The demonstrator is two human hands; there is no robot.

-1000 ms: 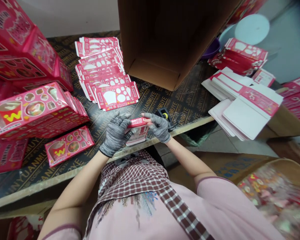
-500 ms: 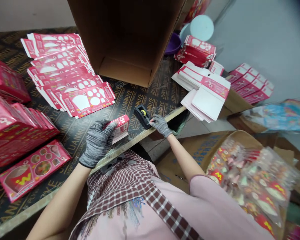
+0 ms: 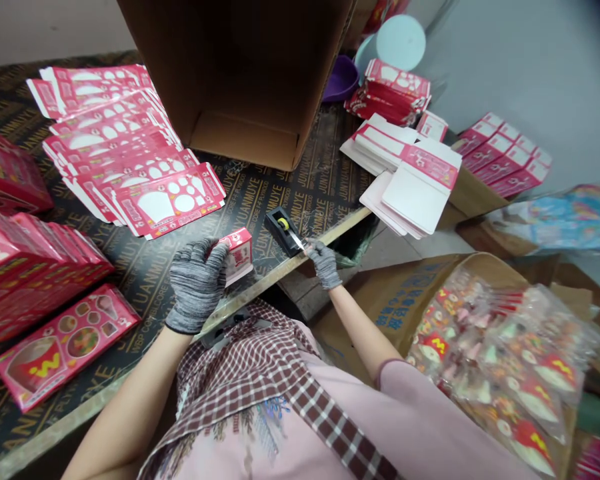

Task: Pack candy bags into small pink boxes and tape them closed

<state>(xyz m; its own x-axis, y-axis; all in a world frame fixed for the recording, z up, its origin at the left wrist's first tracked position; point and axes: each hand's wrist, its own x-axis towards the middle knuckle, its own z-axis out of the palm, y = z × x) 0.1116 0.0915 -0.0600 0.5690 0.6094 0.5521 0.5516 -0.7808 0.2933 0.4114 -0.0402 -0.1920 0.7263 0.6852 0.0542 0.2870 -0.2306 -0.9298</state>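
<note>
My left hand, in a grey glove with the fingers curled, grips a small pink and white box near the table's front edge. To its right a black tape dispenser with a yellow core sits on the table. My right hand, gloved too, pinches the end of a strip of clear tape that stretches from the dispenser. The fingertips of that hand are just past the dispenser's front end, over the table edge.
Flat pink cartons lie fanned out at the left, beside filled pink boxes. A large open cardboard box stands at the back. White and pink cartons overhang the right edge. Below is a carton of bagged toys.
My right hand has drawn back from the dispenser, pulling out a short strip of tape. My left hand still holds the box in nearly the same place.
</note>
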